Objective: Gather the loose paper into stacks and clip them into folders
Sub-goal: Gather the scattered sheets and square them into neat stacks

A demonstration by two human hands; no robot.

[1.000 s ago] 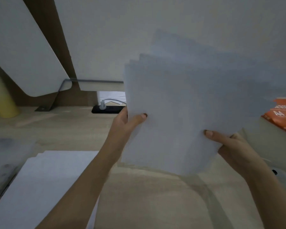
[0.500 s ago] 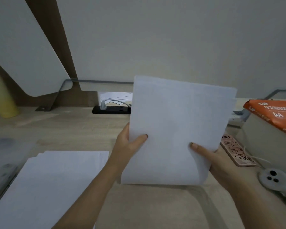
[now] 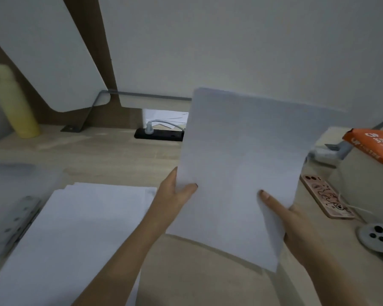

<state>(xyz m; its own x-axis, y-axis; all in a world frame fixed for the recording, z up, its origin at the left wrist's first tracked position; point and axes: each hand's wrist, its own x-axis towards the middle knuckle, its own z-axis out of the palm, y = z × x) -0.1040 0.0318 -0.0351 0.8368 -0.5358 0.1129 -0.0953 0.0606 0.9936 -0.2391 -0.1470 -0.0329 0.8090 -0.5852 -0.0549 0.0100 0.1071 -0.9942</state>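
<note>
At the near left a translucent folder lies open on the desk, with its metal clip bar bare. A flat stack of white sheets lies just right of the bar; I cannot tell whether it rests on the folder's cover. At the far right an orange paper wrapper sits on a pale box, its contents unseen.

The held sheaf stands nearly upright above the middle of the desk, white and blank, edges squared. The left hand grips its left edge, thumb curled over the front. The right hand pinches the lower right part the same way.

The sheaf hides both hands' fingers and one end of a black power strip. The wrapper is cut off at the right, and the folder is blurred.
</note>
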